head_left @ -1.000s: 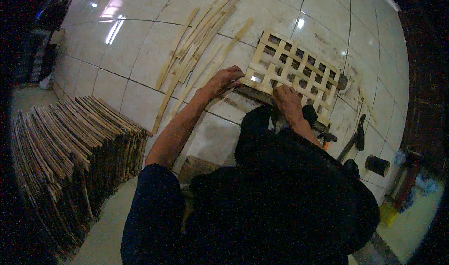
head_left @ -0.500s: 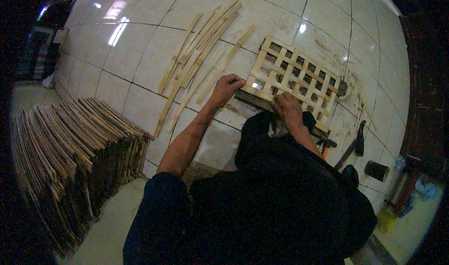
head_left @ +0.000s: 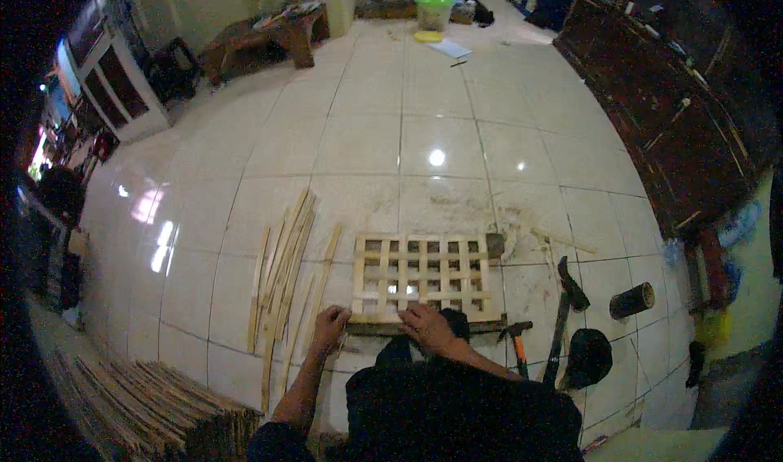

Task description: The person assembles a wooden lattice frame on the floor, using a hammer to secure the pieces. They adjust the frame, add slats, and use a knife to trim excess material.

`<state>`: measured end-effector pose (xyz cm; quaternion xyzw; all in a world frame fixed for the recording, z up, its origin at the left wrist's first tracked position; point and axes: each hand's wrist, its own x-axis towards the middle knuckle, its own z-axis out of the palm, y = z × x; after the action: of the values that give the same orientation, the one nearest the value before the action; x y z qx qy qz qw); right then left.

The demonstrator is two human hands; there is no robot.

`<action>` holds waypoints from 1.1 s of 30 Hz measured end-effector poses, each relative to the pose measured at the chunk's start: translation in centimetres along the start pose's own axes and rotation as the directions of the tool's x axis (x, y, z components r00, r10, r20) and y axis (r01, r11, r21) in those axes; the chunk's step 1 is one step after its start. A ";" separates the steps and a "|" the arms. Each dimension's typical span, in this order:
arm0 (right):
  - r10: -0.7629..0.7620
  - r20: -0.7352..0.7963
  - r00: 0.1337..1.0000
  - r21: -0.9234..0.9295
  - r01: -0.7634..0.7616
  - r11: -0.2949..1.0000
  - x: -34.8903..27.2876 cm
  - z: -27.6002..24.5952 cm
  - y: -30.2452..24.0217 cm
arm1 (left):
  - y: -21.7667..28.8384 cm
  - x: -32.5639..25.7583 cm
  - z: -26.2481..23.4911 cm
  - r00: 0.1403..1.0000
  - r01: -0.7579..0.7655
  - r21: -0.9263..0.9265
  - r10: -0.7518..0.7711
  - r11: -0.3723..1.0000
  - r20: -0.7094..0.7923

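Note:
A flat lattice of pale, bamboo-like strips (head_left: 422,255) lies before me over a dark wooden board (head_left: 497,326). At its near left corner my left hand (head_left: 329,327) is closed, fingertips pinched at the end of the front strip. My right hand (head_left: 430,330) rests at the middle of the near edge, fingers bent over the front strip; its thumb is hidden. Left of the lattice, several loose strips (head_left: 281,276) lie lengthwise on the floor.
To the right lie an orange-handled hammer (head_left: 520,353), a dark-handled blade-like tool (head_left: 573,286) and a dark cylinder (head_left: 630,301). A large stack of slats (head_left: 155,405) stands lower left. Farther off are a wooden bench (head_left: 269,34), a green-rimmed tub (head_left: 434,12) and a dark cabinet (head_left: 661,128).
The view has lifted and turned, so the far room now shows and the lattice appears straighter and lower. Both hands keep nearly the same places at its near edge.

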<state>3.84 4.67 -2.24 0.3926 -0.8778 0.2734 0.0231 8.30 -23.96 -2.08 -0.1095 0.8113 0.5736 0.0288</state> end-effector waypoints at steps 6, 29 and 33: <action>-0.141 0.159 0.977 0.001 0.143 0.990 6.0 2.7 -1.6 | -0.5 0.7 0.6 0.990 0.126 -0.097 -0.118 0.987 0.079; 0.322 0.353 0.879 -0.086 -0.312 0.946 12.3 1.2 -6.5 | -1.1 -2.1 2.0 0.995 0.028 -0.290 -0.055 0.957 -0.086; 0.194 0.077 0.978 -0.058 -0.190 0.980 11.8 3.7 -4.4 | -2.4 -1.9 1.6 0.988 0.149 -0.440 -0.153 0.885 0.026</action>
<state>-0.58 -7.53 -0.31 0.3161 -0.9184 0.2359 -0.0299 10.49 -22.98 -4.52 -0.1787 0.6494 0.7378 0.0441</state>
